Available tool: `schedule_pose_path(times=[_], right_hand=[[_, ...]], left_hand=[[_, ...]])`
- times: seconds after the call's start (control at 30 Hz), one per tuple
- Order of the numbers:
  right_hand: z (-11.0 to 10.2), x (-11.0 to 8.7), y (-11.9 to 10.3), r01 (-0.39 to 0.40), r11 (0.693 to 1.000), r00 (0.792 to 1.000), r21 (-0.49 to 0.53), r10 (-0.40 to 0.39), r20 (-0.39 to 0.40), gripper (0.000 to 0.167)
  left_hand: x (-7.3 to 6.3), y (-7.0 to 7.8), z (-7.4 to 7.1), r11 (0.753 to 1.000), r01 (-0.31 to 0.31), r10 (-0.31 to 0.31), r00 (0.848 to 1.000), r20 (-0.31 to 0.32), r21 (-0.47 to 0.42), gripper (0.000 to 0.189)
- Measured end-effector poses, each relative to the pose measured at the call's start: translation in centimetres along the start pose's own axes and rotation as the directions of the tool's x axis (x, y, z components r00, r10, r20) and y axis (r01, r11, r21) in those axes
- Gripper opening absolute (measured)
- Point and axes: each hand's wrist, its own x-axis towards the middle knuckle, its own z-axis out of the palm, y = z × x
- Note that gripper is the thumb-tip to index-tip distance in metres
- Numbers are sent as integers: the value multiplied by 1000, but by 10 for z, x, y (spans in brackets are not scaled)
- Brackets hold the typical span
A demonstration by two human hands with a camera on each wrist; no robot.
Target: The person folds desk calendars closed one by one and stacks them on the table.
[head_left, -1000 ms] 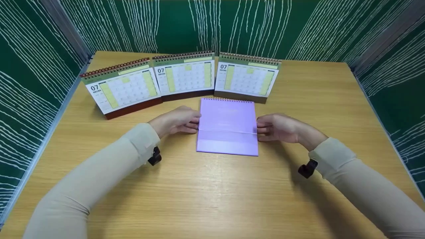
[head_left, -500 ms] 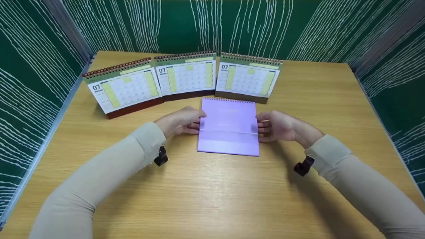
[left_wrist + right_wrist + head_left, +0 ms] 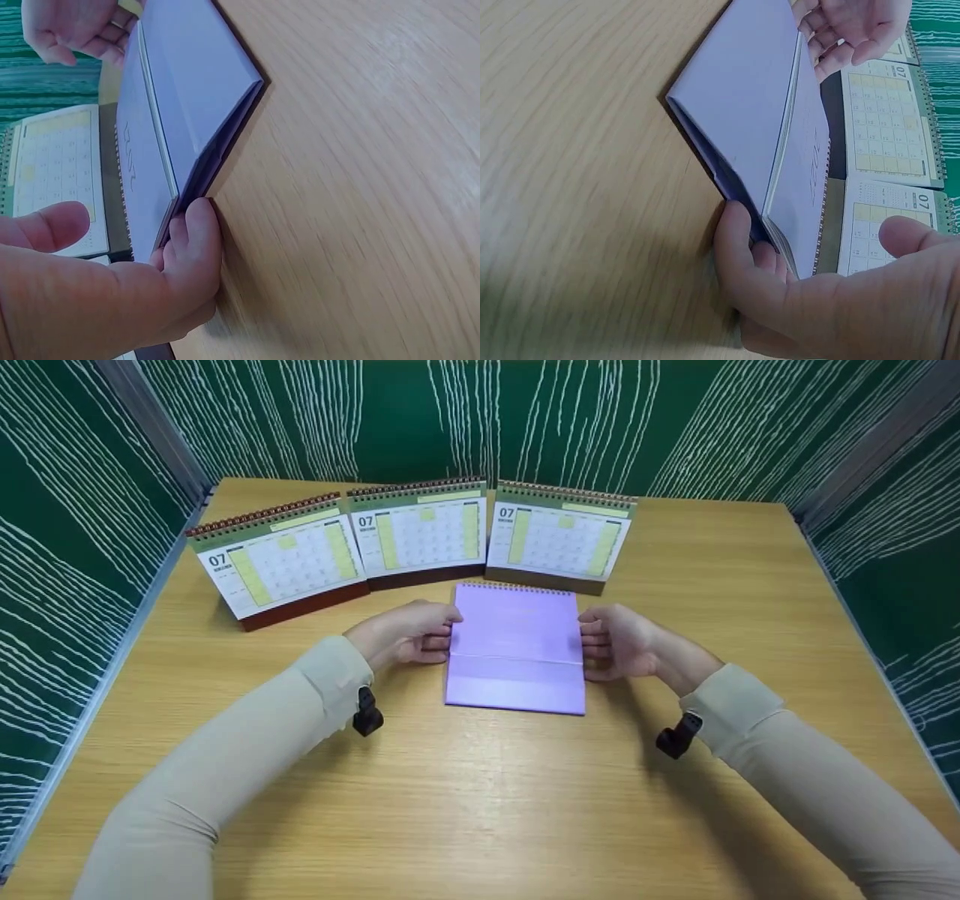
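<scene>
A purple spiral-bound desk calendar [image 3: 517,622] lies folded down in the middle of the wooden table, its coil toward the back. At its left side, my left hand [image 3: 411,631] touches the edge with its fingers, while the thumb [image 3: 64,225] stands raised off the cover in the left wrist view. My right hand [image 3: 626,643] meets the opposite edge the same way, and its thumb [image 3: 904,235] is clear of the cover in the right wrist view. A slight gap shows between the calendar's layers at both sides. Some fingertips are hidden by the edges.
Behind the purple calendar, three matching desk calendars stand upright in a curved row: a left one [image 3: 281,562], a middle one [image 3: 420,536] and a right one [image 3: 559,540]. Each displays 07. A green wall [image 3: 405,420] with white lines borders the table [image 3: 480,810].
My left hand has shifted slightly right, its thumb now over the calendar's edge. The right hand and forearm have moved a little left. The calendars stay where they were.
</scene>
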Motion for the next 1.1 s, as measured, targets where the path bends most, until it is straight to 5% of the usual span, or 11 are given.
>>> schedule_pose_path(times=[0.43,0.7,0.9,1.1], right_hand=[[1,-4,-1,65,998,998,-23,-66,-16,16],[3,-3,3,86,996,996,9,-86,-21,12],[3,-2,5,100,994,995,42,-100,-7,16],[4,-2,7,113,993,994,47,-112,-13,26]], left_hand=[[1,2,-1,998,22,-21,1000,22,-65,58],[4,-2,-1,996,-46,49,998,40,-71,67],[6,-8,2,991,-115,115,993,4,-65,43],[9,-15,4,980,-195,196,980,15,-49,64]])
